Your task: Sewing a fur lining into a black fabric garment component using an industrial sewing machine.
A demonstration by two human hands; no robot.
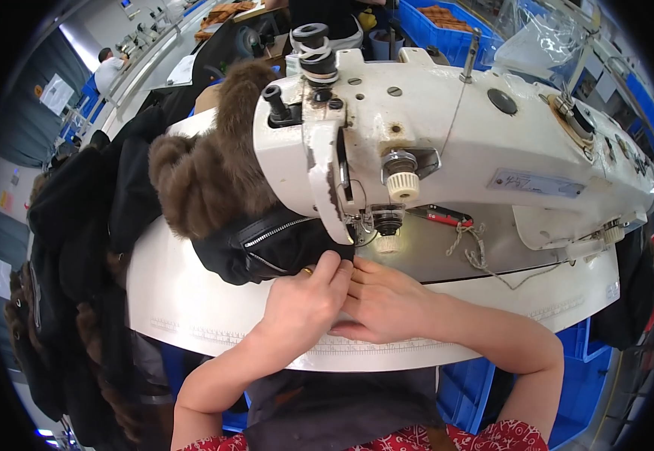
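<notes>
Under the needle end of the white sewing machine [289, 165] lies a black fabric piece [278, 248] with silver zippers and brown fur trim [199, 180]. My left hand [304, 301] grips the fabric's right edge just in front of the presser foot, its fingertips bunched together. My right hand [383, 304] is beside it, touching my left hand, fingers curled toward the same edge; its fingertips are partly hidden. A red-and-black hand tool [447, 216] and tangled cord [477, 255] lie on the metal bed to the right.
Black fur-trimmed garments [71, 210] are heaped left of the curved white table [184, 301]. Blue crates [582, 376] stand below at the right, and another [432, 22] holds orange-brown pieces behind the machine. A person [105, 71] sits at the far left; another stands behind the machine.
</notes>
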